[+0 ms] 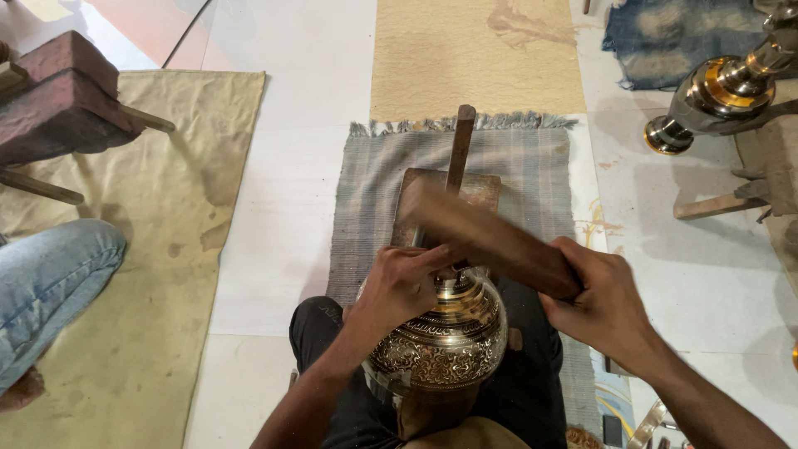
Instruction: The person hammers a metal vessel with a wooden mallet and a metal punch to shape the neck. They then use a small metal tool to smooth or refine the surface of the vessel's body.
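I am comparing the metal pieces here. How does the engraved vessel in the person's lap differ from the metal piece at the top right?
The engraved vessel is round and patterned; the metal piece is slim, smooth and tilted. The left hand touches the vessel; nobody touches the piece. Both shine, silver with gold bands.

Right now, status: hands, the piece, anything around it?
Left hand on top of engraved metal vase. Right hand grips wooden block, blurred, over vase neck. Another person's knee left, second vase upper right, both apart.
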